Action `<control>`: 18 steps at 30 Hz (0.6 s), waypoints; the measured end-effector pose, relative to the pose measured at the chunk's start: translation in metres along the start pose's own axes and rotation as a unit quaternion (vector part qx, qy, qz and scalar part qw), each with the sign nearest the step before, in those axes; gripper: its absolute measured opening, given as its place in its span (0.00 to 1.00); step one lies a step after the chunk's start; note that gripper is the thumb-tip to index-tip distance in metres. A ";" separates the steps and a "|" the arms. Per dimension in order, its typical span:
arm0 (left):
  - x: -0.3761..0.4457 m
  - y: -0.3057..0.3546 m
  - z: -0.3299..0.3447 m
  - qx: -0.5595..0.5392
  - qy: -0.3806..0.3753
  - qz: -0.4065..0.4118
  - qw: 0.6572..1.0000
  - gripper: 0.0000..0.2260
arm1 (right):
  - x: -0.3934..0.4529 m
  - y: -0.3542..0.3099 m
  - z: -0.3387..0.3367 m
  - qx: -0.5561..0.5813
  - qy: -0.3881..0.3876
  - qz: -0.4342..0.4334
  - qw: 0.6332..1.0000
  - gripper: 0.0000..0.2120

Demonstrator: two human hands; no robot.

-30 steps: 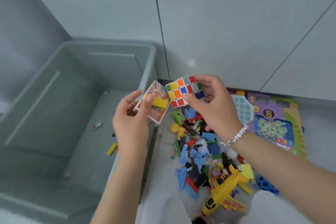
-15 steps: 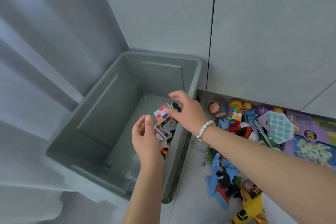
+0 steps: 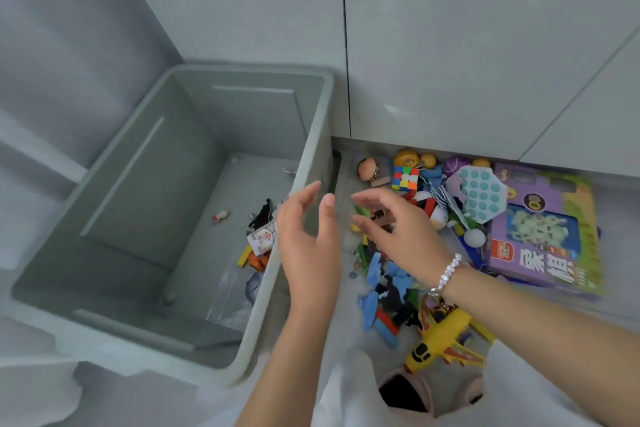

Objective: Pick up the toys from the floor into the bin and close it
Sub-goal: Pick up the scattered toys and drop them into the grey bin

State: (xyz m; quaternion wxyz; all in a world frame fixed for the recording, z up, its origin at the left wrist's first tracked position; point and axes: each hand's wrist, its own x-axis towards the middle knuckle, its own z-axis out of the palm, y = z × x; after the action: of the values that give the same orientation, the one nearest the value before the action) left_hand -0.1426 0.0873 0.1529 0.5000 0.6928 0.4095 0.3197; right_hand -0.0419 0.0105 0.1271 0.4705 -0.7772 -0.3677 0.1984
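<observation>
A grey open bin [image 3: 304, 163] stands on the floor at the left, with a small card box [image 3: 262, 238] and a few small toys on its bottom. My left hand [image 3: 308, 239] hovers over the bin's right wall, fingers relaxed and empty. My right hand [image 3: 394, 229], a bead bracelet on its wrist, hangs empty over the toy pile [image 3: 391, 284] right of the bin. In the pile lie blue foam pieces, a small puzzle cube [image 3: 405, 178], a yellow toy plane [image 3: 443, 340], a teal pop pad [image 3: 479, 196] and a purple toy box [image 3: 547, 239].
Pale cabinet doors [image 3: 450, 45] rise behind the toys, and several small balls [image 3: 407, 158] lie along their base. A grey wall panel [image 3: 69, 62] flanks the bin at the left. My slippered foot [image 3: 405, 392] shows at the bottom.
The puzzle cube and the card box left my hands and went into the bin. Both hands have since come back right, toward the toy pile, empty.
</observation>
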 end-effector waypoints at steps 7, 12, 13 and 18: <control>-0.049 -0.062 0.068 -0.009 -0.135 -0.110 0.985 0.11 | -0.071 0.097 0.003 -0.034 0.059 0.141 0.988 0.14; -0.088 -0.124 0.100 0.012 -0.173 -0.201 0.964 0.12 | -0.109 0.154 0.012 -0.110 0.065 0.245 0.961 0.16; -0.094 -0.133 0.104 0.017 -0.183 -0.213 0.960 0.09 | -0.116 0.163 0.013 -0.123 0.062 0.271 0.953 0.16; -0.113 -0.176 0.116 0.074 -0.265 -0.255 0.927 0.14 | -0.143 0.192 0.020 -0.129 0.070 0.394 0.907 0.22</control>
State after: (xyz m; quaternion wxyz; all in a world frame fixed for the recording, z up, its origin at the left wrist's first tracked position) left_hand -0.1391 -0.0345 -0.0534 0.6021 0.6599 0.4472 -0.0454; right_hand -0.0742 -0.1410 -0.0567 0.2743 -0.9244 -0.0201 0.2642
